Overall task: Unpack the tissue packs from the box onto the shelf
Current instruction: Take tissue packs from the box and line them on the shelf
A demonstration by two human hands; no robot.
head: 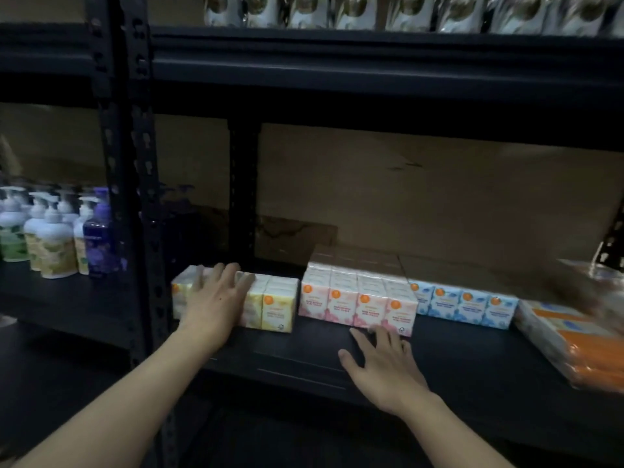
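Print on the tissue packs (358,298) is unreadable.

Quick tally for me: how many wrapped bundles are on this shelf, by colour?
yellow bundle: 1
pink bundle: 1
blue bundle: 1
orange bundle: 1
Total: 4
A blurred thing at the far right edge is not counted.

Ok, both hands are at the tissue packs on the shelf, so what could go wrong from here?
The left hand lies flat on the yellow tissue packs beside the upright post; a shove might jam them against it. The right hand touches the pink tissue packs low down; a push could skew them against the blue tissue packs. The orange-and-white pack at the edge of the shelf might slip off.
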